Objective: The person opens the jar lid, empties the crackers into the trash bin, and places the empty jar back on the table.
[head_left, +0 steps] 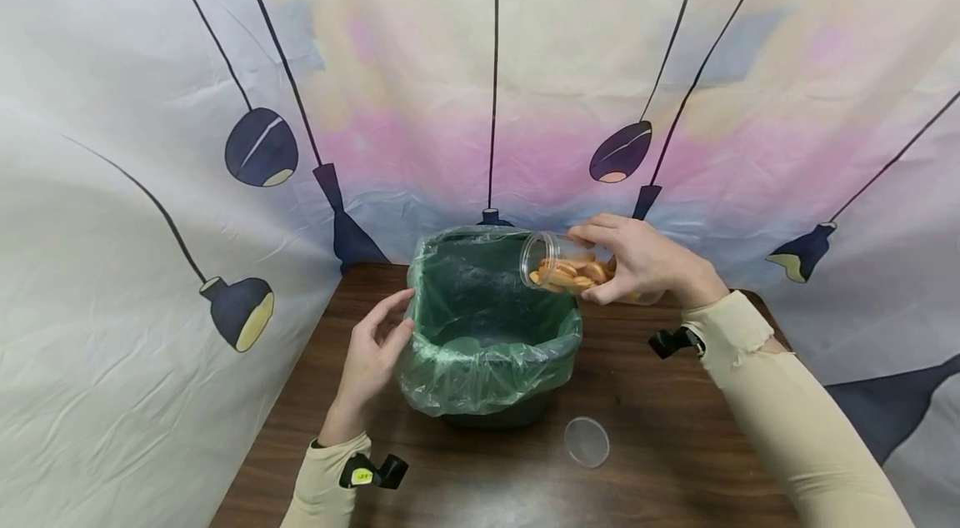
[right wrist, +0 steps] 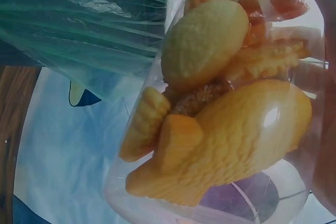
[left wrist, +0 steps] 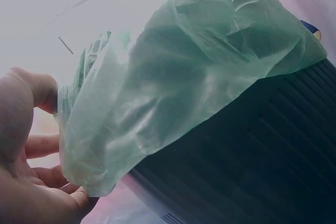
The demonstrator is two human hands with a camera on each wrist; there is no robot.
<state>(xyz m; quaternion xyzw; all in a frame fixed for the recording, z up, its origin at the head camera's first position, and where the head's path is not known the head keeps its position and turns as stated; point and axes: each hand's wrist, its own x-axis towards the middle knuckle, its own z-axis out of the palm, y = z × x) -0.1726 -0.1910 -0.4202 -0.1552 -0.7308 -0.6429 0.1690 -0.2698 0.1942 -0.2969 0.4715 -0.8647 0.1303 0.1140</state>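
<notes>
A dark green bin, lined with a translucent green bin bag (head_left: 480, 374), stands on the table; the bag folds over its rim. At its left side, my left hand (head_left: 371, 353) rests spread fingertips against the bag near the rim. In the left wrist view the thumb and fingers (left wrist: 42, 145) touch the bag's edge. My right hand (head_left: 630, 257) grips a clear plastic jar (head_left: 547, 249) on its side, its uncovered mouth over the bin's right rim. Orange-brown food-like pieces (head_left: 573, 271) lie inside, one fish-shaped (right wrist: 231, 145) in the right wrist view.
A clear round lid (head_left: 587, 442) lies on the brown wooden table (head_left: 675, 445), in front of the bin to the right. Behind the table hangs a pastel cloth (head_left: 570, 53) printed with dark lamps.
</notes>
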